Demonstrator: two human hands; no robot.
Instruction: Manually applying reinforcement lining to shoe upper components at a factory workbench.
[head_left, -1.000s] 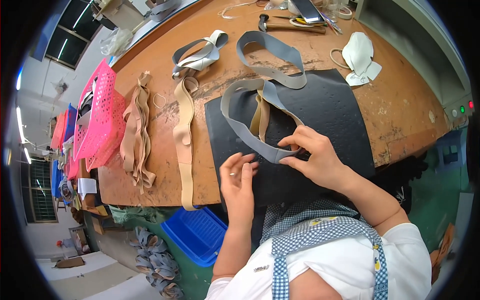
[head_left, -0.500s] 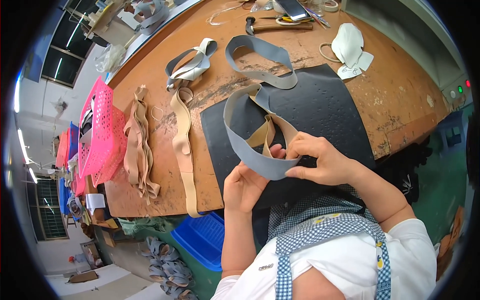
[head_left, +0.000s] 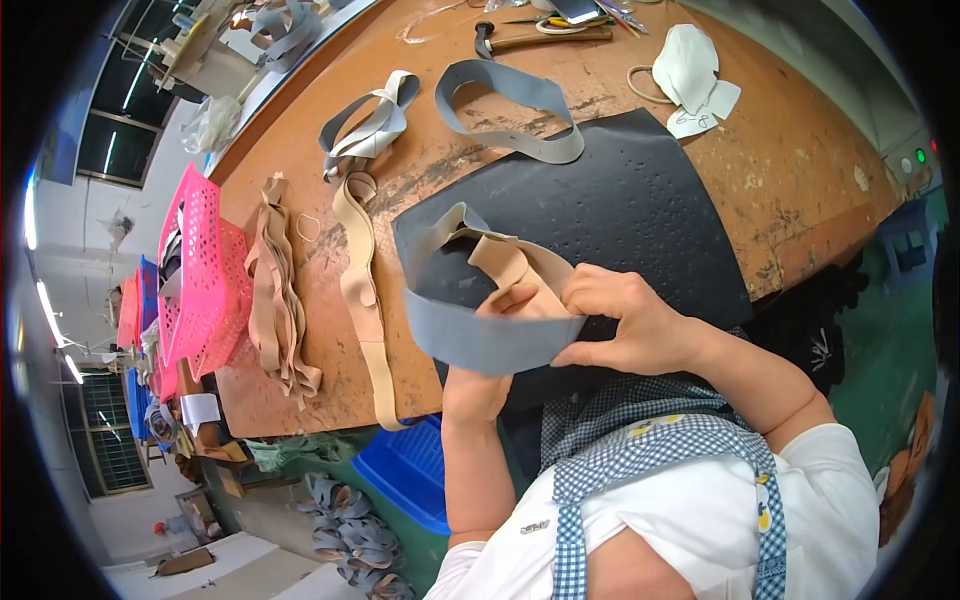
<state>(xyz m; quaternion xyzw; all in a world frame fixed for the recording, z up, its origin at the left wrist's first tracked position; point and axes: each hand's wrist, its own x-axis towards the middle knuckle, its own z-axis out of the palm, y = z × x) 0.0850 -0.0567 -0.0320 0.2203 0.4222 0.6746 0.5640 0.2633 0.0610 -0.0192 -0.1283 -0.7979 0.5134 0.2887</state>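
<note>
A grey looped strap with a tan lining (head_left: pixel 480 335) is lifted off the black work mat (head_left: pixel 620 210) and held in front of me. My left hand (head_left: pixel 478 385) grips its lower edge from behind, mostly hidden by the strap. My right hand (head_left: pixel 625 320) pinches the right end and the tan inner piece. Both hands hover over the mat's near edge at the front of the brown workbench (head_left: pixel 790 190).
Another grey loop (head_left: pixel 510 100), a folded grey and tan strap (head_left: pixel 370 125), a long tan strap (head_left: pixel 362 290) and a pile of tan straps (head_left: pixel 275 290) lie on the bench. Pink baskets (head_left: pixel 195 275) stand left, a hammer (head_left: pixel 530 38) and white pieces (head_left: pixel 690 70) far. A blue bin (head_left: pixel 400 475) sits below.
The grey strap has been lifted off the mat and raised toward me. My left hand moved from flat on the mat to gripping the strap's lower edge.
</note>
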